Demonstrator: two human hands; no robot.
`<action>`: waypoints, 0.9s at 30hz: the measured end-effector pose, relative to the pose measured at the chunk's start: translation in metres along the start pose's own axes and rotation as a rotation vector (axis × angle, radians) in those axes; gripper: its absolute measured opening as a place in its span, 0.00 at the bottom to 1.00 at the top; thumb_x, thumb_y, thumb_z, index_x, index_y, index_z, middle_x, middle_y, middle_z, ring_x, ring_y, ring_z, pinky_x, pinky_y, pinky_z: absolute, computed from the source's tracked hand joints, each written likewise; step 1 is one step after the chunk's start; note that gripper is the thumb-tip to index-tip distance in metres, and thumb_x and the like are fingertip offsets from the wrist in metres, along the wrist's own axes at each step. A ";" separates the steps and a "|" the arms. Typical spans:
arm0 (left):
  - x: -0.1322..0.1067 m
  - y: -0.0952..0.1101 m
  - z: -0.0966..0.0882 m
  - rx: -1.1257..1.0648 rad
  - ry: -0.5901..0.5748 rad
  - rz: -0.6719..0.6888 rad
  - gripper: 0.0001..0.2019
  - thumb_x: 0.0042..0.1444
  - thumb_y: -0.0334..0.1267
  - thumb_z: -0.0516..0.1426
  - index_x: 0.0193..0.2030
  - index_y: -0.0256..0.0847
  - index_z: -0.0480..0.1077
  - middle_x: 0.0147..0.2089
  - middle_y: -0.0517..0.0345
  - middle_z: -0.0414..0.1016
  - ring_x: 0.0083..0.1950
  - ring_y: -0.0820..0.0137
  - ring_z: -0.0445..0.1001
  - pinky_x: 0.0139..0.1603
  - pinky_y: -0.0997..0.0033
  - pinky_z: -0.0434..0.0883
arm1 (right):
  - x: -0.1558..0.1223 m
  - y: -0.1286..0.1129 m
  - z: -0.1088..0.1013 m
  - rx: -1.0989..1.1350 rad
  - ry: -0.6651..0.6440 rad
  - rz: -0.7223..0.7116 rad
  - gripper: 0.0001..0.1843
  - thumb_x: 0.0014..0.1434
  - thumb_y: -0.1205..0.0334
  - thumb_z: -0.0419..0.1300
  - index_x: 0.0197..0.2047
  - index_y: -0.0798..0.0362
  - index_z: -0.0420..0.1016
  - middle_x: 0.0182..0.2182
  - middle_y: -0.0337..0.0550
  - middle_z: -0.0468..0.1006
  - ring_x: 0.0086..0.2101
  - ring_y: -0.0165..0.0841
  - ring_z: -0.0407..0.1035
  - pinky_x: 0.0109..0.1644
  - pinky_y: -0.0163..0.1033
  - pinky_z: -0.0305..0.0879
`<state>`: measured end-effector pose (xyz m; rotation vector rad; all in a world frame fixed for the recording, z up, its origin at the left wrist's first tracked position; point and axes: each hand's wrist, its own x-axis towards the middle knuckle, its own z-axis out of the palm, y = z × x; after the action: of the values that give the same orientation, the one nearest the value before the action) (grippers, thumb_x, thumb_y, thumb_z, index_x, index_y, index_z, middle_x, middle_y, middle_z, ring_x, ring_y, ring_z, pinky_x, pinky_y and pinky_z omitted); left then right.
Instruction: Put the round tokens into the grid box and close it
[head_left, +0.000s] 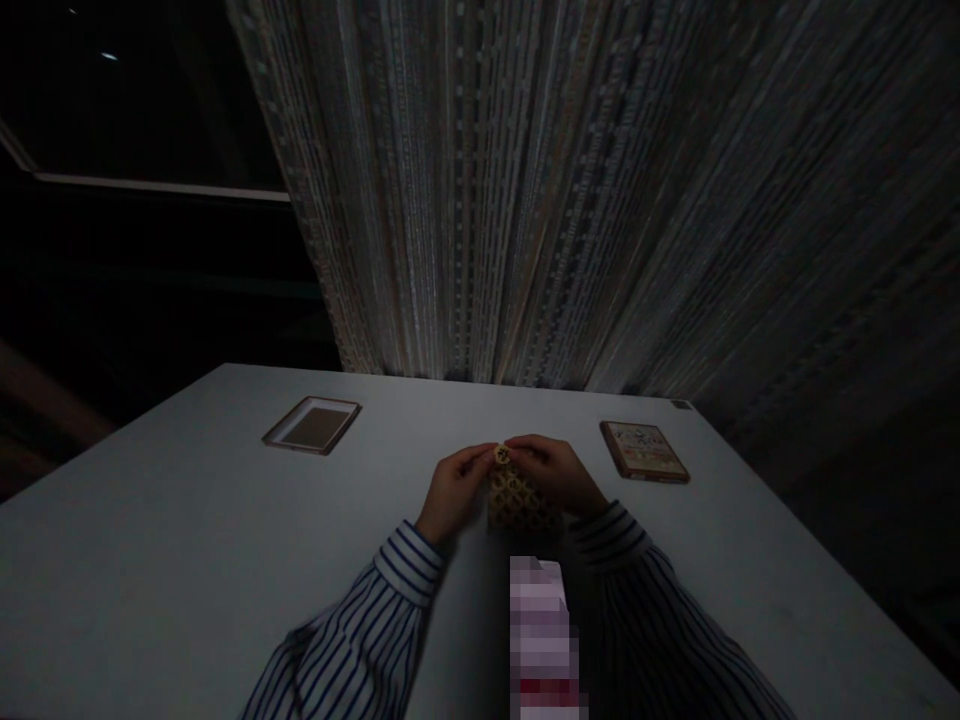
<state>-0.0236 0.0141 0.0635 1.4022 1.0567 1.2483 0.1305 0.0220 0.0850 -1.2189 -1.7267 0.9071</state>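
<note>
Between the fingertips of both hands is a small round Chinese chess piece (502, 454), pale with a dark character on its face. My left hand (454, 487) pinches it from the left side. My right hand (556, 470) meets it from the right, fingers bent and closed. Directly below and behind the fingertips is a close cluster of similar round pieces (521, 502), yellowish with dark marks. Part of that cluster is covered by my right hand, and dim light hides the marks on most pieces.
On the white table (187, 530), an open shallow box (311, 427) lies at the left and a flat box with a printed face (645, 452) at the right. A pixelated pale item (541, 630) sits near me. A striped curtain (495, 200) hangs behind the far edge.
</note>
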 end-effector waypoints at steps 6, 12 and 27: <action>-0.005 -0.008 0.028 -0.331 -0.031 -0.203 0.14 0.45 0.40 0.58 0.38 0.34 0.72 0.36 0.53 0.77 0.37 0.67 0.74 0.42 0.66 0.70 | -0.020 0.013 -0.011 -0.159 0.095 -0.100 0.12 0.50 0.57 0.58 0.37 0.54 0.73 0.34 0.45 0.76 0.36 0.32 0.69 0.41 0.38 0.66; -0.007 -0.018 0.045 -0.480 -0.057 -0.297 0.15 0.44 0.41 0.60 0.37 0.34 0.73 0.37 0.52 0.77 0.38 0.65 0.74 0.42 0.65 0.69 | -0.028 0.030 -0.017 -0.206 0.159 -0.185 0.10 0.50 0.58 0.59 0.36 0.53 0.72 0.31 0.43 0.75 0.32 0.30 0.69 0.37 0.36 0.66; -0.008 -0.022 0.049 -0.433 -0.063 -0.391 0.15 0.43 0.43 0.60 0.37 0.36 0.74 0.36 0.52 0.77 0.37 0.64 0.74 0.41 0.63 0.70 | -0.029 0.035 -0.014 -0.094 0.219 -0.094 0.07 0.51 0.59 0.59 0.30 0.54 0.70 0.26 0.39 0.74 0.28 0.28 0.67 0.32 0.34 0.64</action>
<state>0.0243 0.0053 0.0389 0.8505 0.8960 1.0552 0.1617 0.0051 0.0537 -1.2381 -1.6502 0.6186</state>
